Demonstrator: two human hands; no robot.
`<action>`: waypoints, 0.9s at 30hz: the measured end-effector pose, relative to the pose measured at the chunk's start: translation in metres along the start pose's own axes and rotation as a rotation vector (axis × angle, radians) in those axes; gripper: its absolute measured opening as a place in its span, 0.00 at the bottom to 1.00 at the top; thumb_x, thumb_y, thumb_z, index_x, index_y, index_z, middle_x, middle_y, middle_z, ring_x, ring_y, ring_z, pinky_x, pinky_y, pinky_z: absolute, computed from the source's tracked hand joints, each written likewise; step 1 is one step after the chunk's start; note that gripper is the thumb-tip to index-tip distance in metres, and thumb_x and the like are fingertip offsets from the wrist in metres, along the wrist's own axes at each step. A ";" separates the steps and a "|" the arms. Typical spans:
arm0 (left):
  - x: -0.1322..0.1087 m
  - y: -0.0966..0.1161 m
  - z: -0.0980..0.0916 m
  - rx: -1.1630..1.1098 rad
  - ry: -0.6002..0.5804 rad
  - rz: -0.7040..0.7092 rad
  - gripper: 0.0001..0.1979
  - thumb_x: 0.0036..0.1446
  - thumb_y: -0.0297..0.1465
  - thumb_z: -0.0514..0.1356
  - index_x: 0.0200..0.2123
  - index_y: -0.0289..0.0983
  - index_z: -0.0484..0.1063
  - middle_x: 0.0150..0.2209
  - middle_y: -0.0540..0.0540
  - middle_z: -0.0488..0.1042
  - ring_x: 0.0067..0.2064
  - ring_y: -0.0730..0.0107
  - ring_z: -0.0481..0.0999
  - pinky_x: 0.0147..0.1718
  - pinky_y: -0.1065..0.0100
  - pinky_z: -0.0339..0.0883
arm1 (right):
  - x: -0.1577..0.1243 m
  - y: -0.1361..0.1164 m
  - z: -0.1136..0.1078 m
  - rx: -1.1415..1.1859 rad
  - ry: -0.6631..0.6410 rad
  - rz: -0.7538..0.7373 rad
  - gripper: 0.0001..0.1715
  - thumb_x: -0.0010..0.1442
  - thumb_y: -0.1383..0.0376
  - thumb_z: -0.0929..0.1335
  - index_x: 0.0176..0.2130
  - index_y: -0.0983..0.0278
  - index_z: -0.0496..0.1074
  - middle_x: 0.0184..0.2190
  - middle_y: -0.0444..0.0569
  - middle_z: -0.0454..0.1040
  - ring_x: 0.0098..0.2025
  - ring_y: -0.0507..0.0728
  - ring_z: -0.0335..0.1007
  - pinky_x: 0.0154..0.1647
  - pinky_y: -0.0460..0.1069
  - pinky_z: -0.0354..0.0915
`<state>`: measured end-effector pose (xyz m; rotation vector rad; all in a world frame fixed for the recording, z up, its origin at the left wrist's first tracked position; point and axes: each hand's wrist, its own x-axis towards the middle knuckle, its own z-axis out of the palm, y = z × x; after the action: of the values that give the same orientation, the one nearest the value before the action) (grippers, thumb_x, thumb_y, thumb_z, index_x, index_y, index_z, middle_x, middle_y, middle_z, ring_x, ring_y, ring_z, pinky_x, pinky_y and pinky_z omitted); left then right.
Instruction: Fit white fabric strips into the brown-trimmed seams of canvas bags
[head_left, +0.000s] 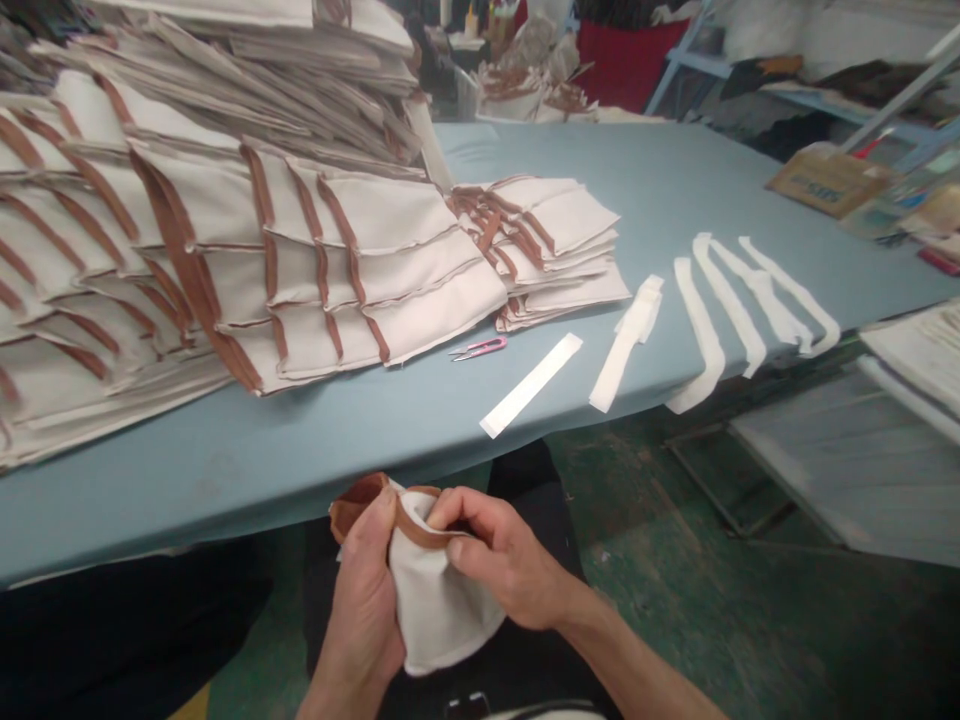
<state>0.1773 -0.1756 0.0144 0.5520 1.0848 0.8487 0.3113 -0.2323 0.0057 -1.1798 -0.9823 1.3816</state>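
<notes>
Over my lap, in front of the table edge, I hold a cream fabric pouch (442, 600) with brown trim along its top. My left hand (364, 585) is closed on its left side, the thumb pressed near the brown binding. My right hand (502, 555) pinches the right part of the trimmed rim, its index finger at the opening and the thumb outside. A brown fold (356, 505) of the piece sticks up beyond my left thumb. Pink-handled thread snips (480, 348) lie on the table beyond my hands.
Large stacks of cream pieces with brown trim (300, 260) cover the table's left side, beside a smaller pile (555, 240). White strips (532, 385) lie near the front edge of the blue-covered table (262, 470); several more hang over it. A cardboard box (829, 180) stands at the right.
</notes>
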 end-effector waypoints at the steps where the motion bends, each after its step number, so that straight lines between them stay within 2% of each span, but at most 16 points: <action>1: 0.002 -0.003 -0.002 0.028 0.012 0.009 0.24 0.44 0.50 0.78 0.32 0.36 0.80 0.22 0.53 0.77 0.25 0.67 0.77 0.24 0.71 0.70 | 0.001 0.004 -0.001 0.026 0.024 0.029 0.04 0.57 0.67 0.67 0.36 0.62 0.71 0.33 0.42 0.71 0.34 0.52 0.65 0.37 0.47 0.63; 5: 0.002 -0.004 -0.007 0.248 0.034 0.089 0.23 0.54 0.52 0.73 0.32 0.37 0.78 0.22 0.55 0.73 0.24 0.72 0.69 0.22 0.75 0.62 | 0.002 0.011 -0.005 -0.019 0.108 0.046 0.05 0.56 0.68 0.66 0.35 0.63 0.72 0.31 0.42 0.72 0.34 0.53 0.67 0.38 0.47 0.63; 9: 0.000 0.009 -0.005 0.706 -0.003 0.341 0.25 0.64 0.51 0.63 0.24 0.39 0.74 0.22 0.53 0.69 0.26 0.69 0.65 0.25 0.72 0.59 | 0.001 0.003 -0.011 -0.145 0.161 -0.030 0.09 0.55 0.71 0.66 0.36 0.62 0.73 0.32 0.43 0.74 0.35 0.54 0.70 0.38 0.47 0.66; 13: 0.002 0.012 -0.003 0.909 -0.033 0.471 0.19 0.62 0.43 0.63 0.22 0.40 0.75 0.21 0.53 0.68 0.26 0.67 0.66 0.27 0.70 0.59 | 0.002 -0.002 -0.017 -0.292 0.213 -0.123 0.12 0.54 0.74 0.65 0.36 0.61 0.74 0.34 0.44 0.74 0.36 0.55 0.71 0.41 0.48 0.66; 17: 0.007 0.004 -0.005 0.951 -0.027 0.459 0.14 0.60 0.40 0.64 0.25 0.40 0.78 0.24 0.52 0.74 0.27 0.68 0.70 0.29 0.71 0.63 | 0.003 0.005 -0.021 -0.358 0.259 -0.141 0.13 0.55 0.75 0.64 0.36 0.61 0.74 0.34 0.44 0.73 0.37 0.55 0.71 0.42 0.49 0.66; 23: 0.019 0.000 -0.008 1.001 -0.085 0.493 0.14 0.61 0.40 0.65 0.26 0.39 0.79 0.25 0.51 0.77 0.27 0.68 0.71 0.29 0.71 0.65 | 0.002 0.011 -0.020 -0.356 0.310 -0.086 0.12 0.57 0.75 0.64 0.36 0.61 0.73 0.33 0.44 0.73 0.37 0.55 0.71 0.41 0.49 0.66; 25: 0.021 0.003 -0.010 1.025 -0.135 0.470 0.13 0.62 0.38 0.65 0.28 0.39 0.81 0.27 0.51 0.78 0.28 0.68 0.72 0.29 0.72 0.65 | 0.001 0.013 -0.021 -0.304 0.305 -0.031 0.12 0.56 0.74 0.65 0.37 0.62 0.74 0.33 0.44 0.74 0.36 0.55 0.72 0.40 0.49 0.66; 27: 0.024 0.008 -0.011 1.052 -0.236 0.430 0.13 0.63 0.37 0.64 0.29 0.39 0.82 0.29 0.50 0.78 0.29 0.68 0.73 0.29 0.72 0.66 | 0.000 0.014 -0.025 -0.225 0.288 0.045 0.11 0.56 0.74 0.65 0.37 0.62 0.74 0.33 0.44 0.75 0.35 0.54 0.71 0.38 0.48 0.66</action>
<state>0.1694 -0.1519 0.0034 1.7663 1.1574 0.4892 0.3329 -0.2354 -0.0128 -1.5296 -0.9245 1.1159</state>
